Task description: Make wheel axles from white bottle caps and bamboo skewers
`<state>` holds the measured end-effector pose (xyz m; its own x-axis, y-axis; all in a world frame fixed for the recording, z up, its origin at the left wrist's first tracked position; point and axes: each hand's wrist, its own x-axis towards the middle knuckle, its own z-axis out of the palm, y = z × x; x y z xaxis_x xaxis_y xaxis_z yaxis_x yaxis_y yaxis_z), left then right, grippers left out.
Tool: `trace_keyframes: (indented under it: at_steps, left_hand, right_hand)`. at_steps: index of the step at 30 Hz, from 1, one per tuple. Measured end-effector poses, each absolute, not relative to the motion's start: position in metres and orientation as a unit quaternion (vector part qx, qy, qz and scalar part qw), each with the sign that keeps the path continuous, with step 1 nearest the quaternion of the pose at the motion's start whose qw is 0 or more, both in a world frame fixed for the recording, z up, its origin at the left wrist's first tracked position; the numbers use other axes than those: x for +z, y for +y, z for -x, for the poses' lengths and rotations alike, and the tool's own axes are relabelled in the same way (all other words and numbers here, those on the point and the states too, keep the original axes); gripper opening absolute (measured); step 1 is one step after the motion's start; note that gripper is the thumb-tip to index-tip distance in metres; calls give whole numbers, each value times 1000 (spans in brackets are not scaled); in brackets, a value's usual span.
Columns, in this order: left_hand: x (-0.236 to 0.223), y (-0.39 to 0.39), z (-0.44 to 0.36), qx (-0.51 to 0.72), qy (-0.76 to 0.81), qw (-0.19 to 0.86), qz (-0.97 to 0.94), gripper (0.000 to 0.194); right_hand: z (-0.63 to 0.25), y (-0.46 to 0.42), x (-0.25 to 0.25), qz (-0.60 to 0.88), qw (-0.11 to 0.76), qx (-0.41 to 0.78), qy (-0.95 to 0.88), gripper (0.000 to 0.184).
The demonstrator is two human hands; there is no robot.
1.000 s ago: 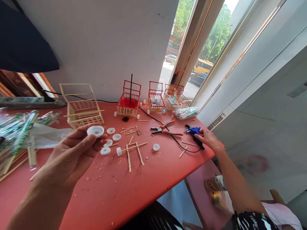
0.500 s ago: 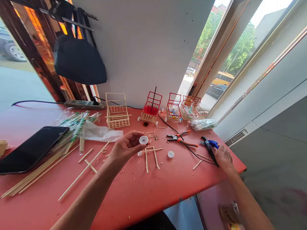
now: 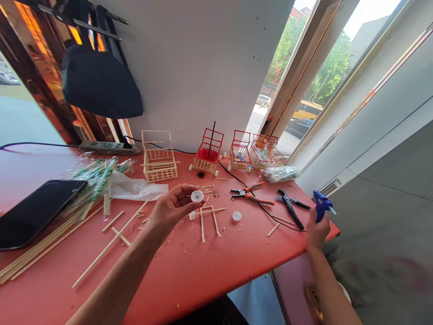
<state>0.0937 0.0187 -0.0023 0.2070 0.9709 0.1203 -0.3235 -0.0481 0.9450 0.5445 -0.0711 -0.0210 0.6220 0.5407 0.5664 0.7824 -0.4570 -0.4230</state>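
Pinched between the fingers of my left hand (image 3: pixel 176 201) is a white plastic cap (image 3: pixel 197 196), its round face turned toward me. My right hand (image 3: pixel 318 229) grips a blue glue gun (image 3: pixel 322 205) by its handle, raised over the table's right edge with the nozzle pointing right. Below my left hand lies a small frame of wooden sticks (image 3: pixel 212 210). A second white cap (image 3: pixel 237 216) rests on the table to the right of that frame, and another white cap (image 3: pixel 192 215) is partly visible just under my left fingers.
Orange-handled pliers (image 3: pixel 252 194) and black-handled cutters (image 3: pixel 289 207) lie at the right, near a black cord. Small stick carts, including a plain one (image 3: pixel 158 158) and a red one (image 3: pixel 208 153), line the wall. Left are a phone (image 3: pixel 40 210) and wooden skewers (image 3: pixel 54 243).
My right hand has lifted the glue gun from beside the cutters, up and to the right. The left hand still holds the cap in nearly the same place. The view has shifted slightly.
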Motion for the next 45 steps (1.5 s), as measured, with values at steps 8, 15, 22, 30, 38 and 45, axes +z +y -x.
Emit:
trace_keyframes:
  at_steps: [8,15,22,30,38,45]
  left_hand:
    - [-6,21,-95,539,353,598,-477,49]
    - [-6,27,-83,512,364,567,-532,45]
    - [-20,28,-80,552,419,482,-536,36]
    - [-30,28,-74,542,432,393,-604,26]
    - [-26,21,-69,503,446,361,-647,25]
    - [-24,18,-71,478,456,360,-659,24]
  right_hand:
    - [-482,-58,38,659,626,-24,-417,45]
    - [-380,-34,61,491,518,321,-623,31]
    - [-332,-5,33,391,387,480,-684,52]
    - [-336,-7,-10,452,335,455,-690,51]
    - [-336,-12,-2,524,258,408,-702,54]
    - [-333,-12,-1,527,247,369,-725,54]
